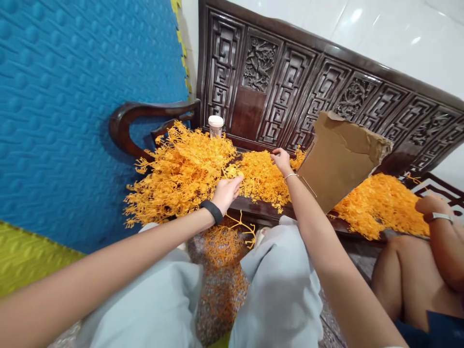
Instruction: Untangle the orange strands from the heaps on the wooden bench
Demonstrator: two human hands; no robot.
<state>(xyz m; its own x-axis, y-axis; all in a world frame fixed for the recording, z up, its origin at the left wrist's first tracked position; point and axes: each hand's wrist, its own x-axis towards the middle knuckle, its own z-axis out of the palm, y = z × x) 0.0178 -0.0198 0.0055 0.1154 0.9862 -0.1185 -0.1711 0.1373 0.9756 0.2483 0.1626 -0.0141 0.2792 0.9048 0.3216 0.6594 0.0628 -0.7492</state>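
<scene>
My left hand (227, 193), with a black wristband, is closed on an orange plastic branch (241, 224). Bare forked stems stick out below the fist, and a brighter tip shows above it. My right hand (282, 160) hovers at the back edge of a low heap of small orange pieces (261, 176). Its fingers are loosely bent and look apart, with nothing visible in them. To the left rises a big pile of bushy orange plastic branches (181, 174).
A carved dark wooden bench (250, 106) bears the piles, a white-lidded container (215, 125) and an upright cardboard piece (340, 159). Beyond it lies another orange heap (384, 205), beside a seated person's arm (442, 241). Orange scraps (224, 270) litter the floor between my legs.
</scene>
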